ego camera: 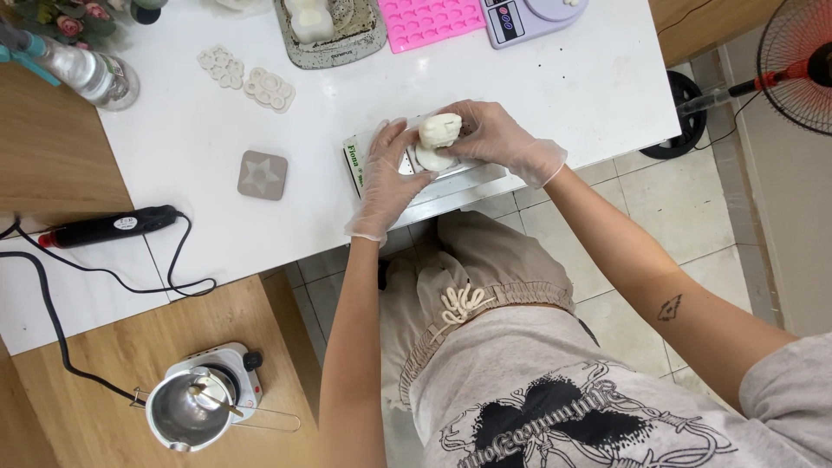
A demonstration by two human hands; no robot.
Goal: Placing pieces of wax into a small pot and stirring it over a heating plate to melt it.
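Note:
Both my hands wear thin clear gloves and meet over a small metal tray (459,176) at the front edge of the white table (555,78). My right hand (498,139) grips a rounded white moulded piece (439,129) from the right. My left hand (390,178) rests on the tray's left side, fingertips touching the same piece. A flat white round shape (431,159) lies on the tray just below it. A narrow white and green box (354,163) sits under my left hand.
Two white flower-shaped moulds (246,78), a grey square star mould (262,174), a speckled tray (347,39), a pink silicone mould (429,22) and a scale (529,17) lie on the table. A black heat tool (108,227) with cord, a small hotplate with metal pitcher (195,407), a fan (802,61).

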